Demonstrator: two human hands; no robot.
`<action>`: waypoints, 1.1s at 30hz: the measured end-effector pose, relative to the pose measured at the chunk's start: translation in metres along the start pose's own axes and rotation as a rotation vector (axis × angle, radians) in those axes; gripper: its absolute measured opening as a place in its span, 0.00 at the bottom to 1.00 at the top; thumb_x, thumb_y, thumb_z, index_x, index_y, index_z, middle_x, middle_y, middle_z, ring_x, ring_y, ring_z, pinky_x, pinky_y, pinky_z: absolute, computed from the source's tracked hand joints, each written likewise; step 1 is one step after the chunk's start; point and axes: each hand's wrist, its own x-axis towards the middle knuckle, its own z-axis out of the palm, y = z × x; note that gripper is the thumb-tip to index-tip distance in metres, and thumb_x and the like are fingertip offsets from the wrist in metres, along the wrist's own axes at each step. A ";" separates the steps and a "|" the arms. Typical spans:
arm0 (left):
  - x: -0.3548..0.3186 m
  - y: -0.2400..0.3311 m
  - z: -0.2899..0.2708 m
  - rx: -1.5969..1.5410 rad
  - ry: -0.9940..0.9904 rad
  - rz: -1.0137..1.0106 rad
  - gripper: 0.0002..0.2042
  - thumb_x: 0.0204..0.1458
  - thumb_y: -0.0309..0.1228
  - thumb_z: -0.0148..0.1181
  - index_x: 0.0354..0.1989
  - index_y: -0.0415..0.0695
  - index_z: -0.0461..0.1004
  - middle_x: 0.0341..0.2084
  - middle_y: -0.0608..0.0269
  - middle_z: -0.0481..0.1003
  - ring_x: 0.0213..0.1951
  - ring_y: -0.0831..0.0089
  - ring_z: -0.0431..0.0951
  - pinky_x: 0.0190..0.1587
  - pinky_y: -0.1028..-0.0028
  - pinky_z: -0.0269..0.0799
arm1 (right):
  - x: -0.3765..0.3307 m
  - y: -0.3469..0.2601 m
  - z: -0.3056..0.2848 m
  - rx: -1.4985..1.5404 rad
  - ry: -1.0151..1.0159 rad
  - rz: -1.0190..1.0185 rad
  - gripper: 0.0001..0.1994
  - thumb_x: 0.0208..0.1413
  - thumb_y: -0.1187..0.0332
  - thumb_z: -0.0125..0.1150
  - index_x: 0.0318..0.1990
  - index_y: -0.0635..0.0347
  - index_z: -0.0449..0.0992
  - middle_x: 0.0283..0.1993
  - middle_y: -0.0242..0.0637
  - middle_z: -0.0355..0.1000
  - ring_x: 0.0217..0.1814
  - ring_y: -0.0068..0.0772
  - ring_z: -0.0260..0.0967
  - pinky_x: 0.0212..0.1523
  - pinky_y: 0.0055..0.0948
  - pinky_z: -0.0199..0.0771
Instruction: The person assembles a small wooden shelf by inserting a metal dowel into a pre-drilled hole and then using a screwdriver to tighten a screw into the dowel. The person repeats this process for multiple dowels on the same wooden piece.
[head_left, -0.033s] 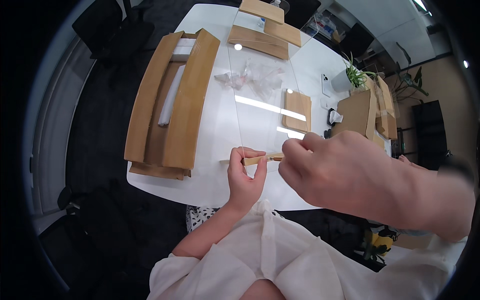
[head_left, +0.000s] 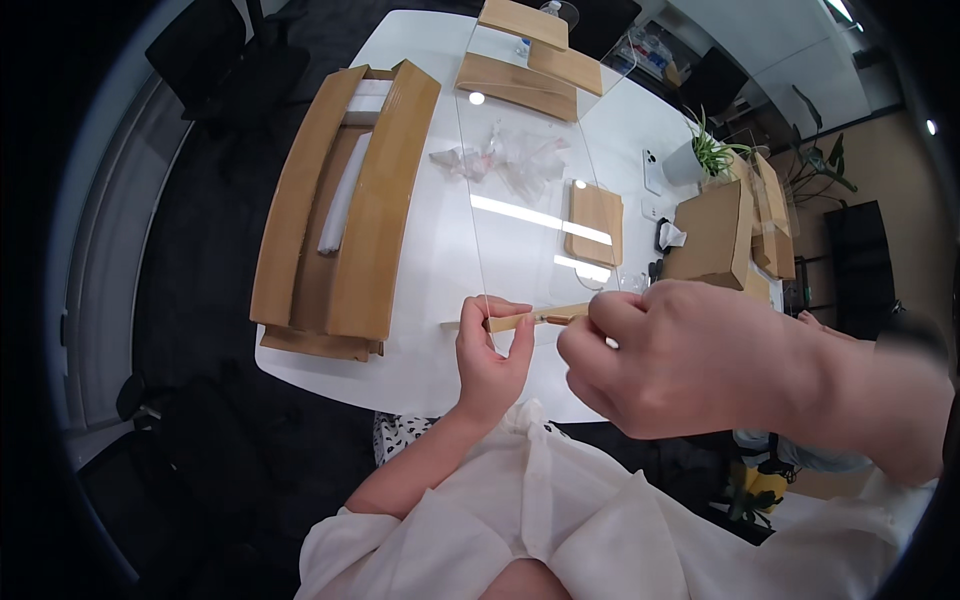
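My left hand point(head_left: 492, 350) pinches a narrow light wooden strip point(head_left: 507, 323) between thumb and fingers at the near end of a clear panel point(head_left: 520, 255). From the right, my right hand point(head_left: 665, 355) is closed around a small tool with an orange-brown handle point(head_left: 568, 319), apparently a screwdriver. Its thin metal end points left and meets the strip by my left thumb. Most of the handle is hidden in my fist. Wooden boards point(head_left: 515, 85) show at the panel's far end, and a smaller stack of wooden boards point(head_left: 596, 215) lies beyond my hands.
On the left of the white table point(head_left: 425, 260) stands a long open cardboard box point(head_left: 375, 220) with white foam inside. Crumpled clear plastic point(head_left: 515, 160) lies mid-table. To the right are a potted plant point(head_left: 685, 160), a phone point(head_left: 652, 170), a tissue pack point(head_left: 670, 236) and another carton point(head_left: 710, 235).
My right fist has turned and shifted slightly right and down, so more of the tool's handle shows. My left hand and the strip stay almost in place.
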 end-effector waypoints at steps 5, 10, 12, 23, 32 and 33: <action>0.000 0.004 0.002 0.064 0.011 0.037 0.12 0.56 0.16 0.61 0.41 0.40 0.63 0.37 0.57 0.74 0.41 0.72 0.74 0.50 0.73 0.70 | -0.010 -0.001 0.004 -0.387 -0.001 -0.322 0.08 0.41 0.73 0.65 0.29 0.67 0.77 0.24 0.29 0.67 0.31 0.24 0.70 0.24 0.30 0.73; 0.000 0.002 0.003 0.042 0.031 0.030 0.12 0.56 0.15 0.61 0.41 0.40 0.63 0.37 0.56 0.74 0.42 0.72 0.75 0.51 0.72 0.70 | -0.005 -0.008 -0.008 0.290 -0.164 0.275 0.06 0.46 0.74 0.65 0.28 0.68 0.76 0.24 0.39 0.73 0.23 0.36 0.73 0.24 0.36 0.74; 0.003 0.003 0.003 0.083 0.029 0.048 0.12 0.56 0.15 0.60 0.41 0.40 0.63 0.37 0.56 0.74 0.42 0.72 0.75 0.51 0.72 0.70 | 0.000 -0.004 -0.013 0.541 -0.210 0.529 0.06 0.50 0.74 0.64 0.28 0.68 0.74 0.24 0.41 0.73 0.21 0.41 0.73 0.24 0.39 0.74; 0.002 0.001 0.002 0.057 0.033 0.036 0.12 0.56 0.16 0.61 0.40 0.40 0.63 0.37 0.57 0.74 0.41 0.73 0.74 0.49 0.74 0.69 | -0.022 0.009 0.019 -0.280 0.121 -0.233 0.06 0.44 0.76 0.66 0.30 0.71 0.78 0.30 0.35 0.74 0.39 0.27 0.75 0.25 0.28 0.74; 0.003 0.002 0.000 0.085 0.032 0.045 0.10 0.57 0.14 0.58 0.41 0.39 0.64 0.39 0.56 0.74 0.42 0.73 0.73 0.49 0.74 0.70 | -0.009 -0.003 0.004 0.619 -0.115 0.645 0.07 0.56 0.74 0.65 0.33 0.72 0.82 0.26 0.39 0.76 0.24 0.31 0.73 0.32 0.32 0.78; 0.004 0.003 0.002 0.080 0.020 0.062 0.10 0.58 0.13 0.57 0.41 0.39 0.64 0.40 0.55 0.73 0.42 0.74 0.73 0.49 0.75 0.70 | 0.002 0.014 -0.008 0.903 -0.351 0.921 0.12 0.65 0.69 0.61 0.34 0.70 0.82 0.24 0.41 0.77 0.24 0.34 0.75 0.33 0.36 0.78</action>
